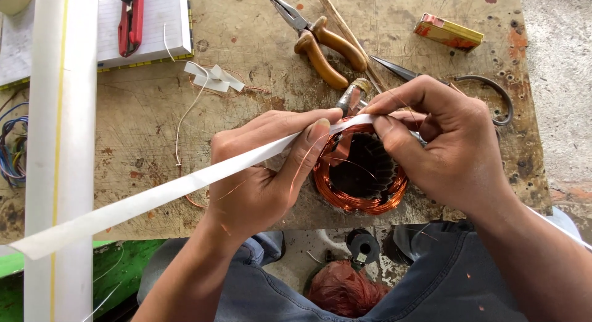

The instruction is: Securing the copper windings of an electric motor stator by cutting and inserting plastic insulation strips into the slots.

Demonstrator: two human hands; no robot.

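Observation:
A round motor stator (361, 174) wound with copper wire sits at the near edge of the worn wooden bench (142, 131). My left hand (265, 174) pinches a long white paper strip (154, 195) against the top of the copper coil. The strip runs from the coil down to the lower left. My right hand (444, 143) grips the strip's other end at the coil's top right, fingers pressed onto the windings. A thin loose copper wire trails below my left hand.
Brown-handled pliers (320, 41), scissors (444, 81) and a small red-yellow box (448, 31) lie at the back. A notebook with a red cutter (131, 20) sits at back left beside a white tube (61, 143). Paper scraps (213, 78) lie mid-bench. A copper wire bundle (345, 291) lies below.

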